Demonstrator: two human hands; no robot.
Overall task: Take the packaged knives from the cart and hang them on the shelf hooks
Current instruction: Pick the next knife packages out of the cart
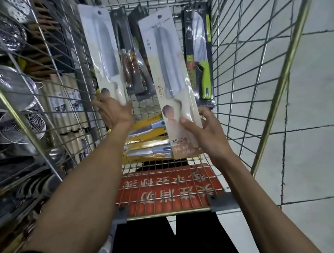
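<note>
Since the hang-holes must face up for hooks, I grip one white-carded cleaver pack [102,51] by its bottom in my left hand [113,111], and a second white-carded cleaver pack [170,81] in my right hand [205,131], both above the wire cart [289,59].

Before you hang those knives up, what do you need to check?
1. Left hand holding the left white knife pack firmly: ok.
2. Right hand holding the right white knife pack firmly: ok.
3. Hang hole at each pack's top uncovered: ok.
4. Free shelf hook in sight: cannot tell; only strainers show beside the cart.
5. Cart emptied: not ok; the green-handled knife pack and yellow packs remain.
</note>
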